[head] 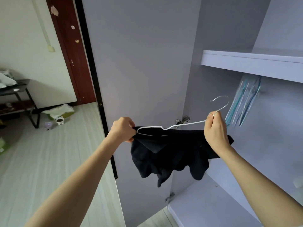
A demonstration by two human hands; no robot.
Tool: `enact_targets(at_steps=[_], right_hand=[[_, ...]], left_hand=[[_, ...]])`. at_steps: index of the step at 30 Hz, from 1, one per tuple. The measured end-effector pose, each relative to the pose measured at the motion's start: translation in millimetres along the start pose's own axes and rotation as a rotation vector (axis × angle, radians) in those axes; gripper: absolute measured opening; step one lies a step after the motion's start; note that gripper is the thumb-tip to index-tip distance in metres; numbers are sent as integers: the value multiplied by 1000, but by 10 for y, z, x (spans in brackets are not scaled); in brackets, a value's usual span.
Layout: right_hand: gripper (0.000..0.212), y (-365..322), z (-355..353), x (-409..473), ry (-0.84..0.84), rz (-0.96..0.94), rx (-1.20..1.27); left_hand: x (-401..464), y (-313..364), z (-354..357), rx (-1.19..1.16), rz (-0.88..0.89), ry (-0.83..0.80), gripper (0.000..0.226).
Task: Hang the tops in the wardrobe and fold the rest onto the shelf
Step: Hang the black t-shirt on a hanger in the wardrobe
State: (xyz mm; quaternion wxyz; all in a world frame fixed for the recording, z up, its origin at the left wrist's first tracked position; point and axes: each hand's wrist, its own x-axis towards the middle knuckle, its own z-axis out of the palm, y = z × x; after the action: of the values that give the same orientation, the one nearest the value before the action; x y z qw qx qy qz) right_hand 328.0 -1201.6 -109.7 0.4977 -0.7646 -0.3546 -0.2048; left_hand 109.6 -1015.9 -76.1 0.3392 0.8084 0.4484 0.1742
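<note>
Both hands (123, 128) (214, 130) hold hanger (170, 126) with black top (172, 154) before blue hangers (242, 104).

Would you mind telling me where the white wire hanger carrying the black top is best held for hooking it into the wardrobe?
Hold the white wire hanger at the neck just below its hook, coming from underneath, as the right hand already does. That leaves the hook's curve free and pointing up. The left hand pinches the black top at the hanger's far shoulder, probably keeping it from slipping.

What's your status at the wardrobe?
Left hand pinching black fabric top at white wire hanger end. Right hand gripping hanger neck. Nothing blocking.
</note>
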Motion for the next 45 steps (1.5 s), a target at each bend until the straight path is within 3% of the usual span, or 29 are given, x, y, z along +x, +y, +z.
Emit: enact_targets(at_steps=[3,7,11,15,19,22,26,28,31,35,38,42,45], right_hand=[[25,-10,24,-30,-36,-33,-85],[16,-121,144,-150,-209,-199,-207],[21,-209,187,-99,-444,-143,-29],[24,-216,196,-116,-194,82,127],[31,-203,243,-199,-218,102,114],[22,-151,186,-137,-98,142,82],[23,-48,67,-38,-2,191,47],[23,8,7,-10,37,252,45],[21,103,-105,7,83,345,81],[22,263,-266,34,139,391,66],[31,369,-428,-1,109,319,11],[25,497,-563,-126,-19,176,-101],[23,523,-626,-146,36,194,-66]], left_hand=[[7,17,-18,-66,-1,10,19],[-29,124,57,17,88,22,28],[-23,177,102,18,100,-30,27],[-39,250,121,-6,236,-41,17],[-75,203,171,-65,388,-99,58],[-120,-23,307,-69,299,39,84],[-165,-235,584,-138,97,29,102],[-140,-242,695,-157,50,63,89],[-76,-89,800,-118,144,122,23],[-6,149,742,-182,219,283,19],[30,277,596,-225,229,425,12],[76,310,526,-274,254,453,8],[94,272,591,-249,229,401,10]])
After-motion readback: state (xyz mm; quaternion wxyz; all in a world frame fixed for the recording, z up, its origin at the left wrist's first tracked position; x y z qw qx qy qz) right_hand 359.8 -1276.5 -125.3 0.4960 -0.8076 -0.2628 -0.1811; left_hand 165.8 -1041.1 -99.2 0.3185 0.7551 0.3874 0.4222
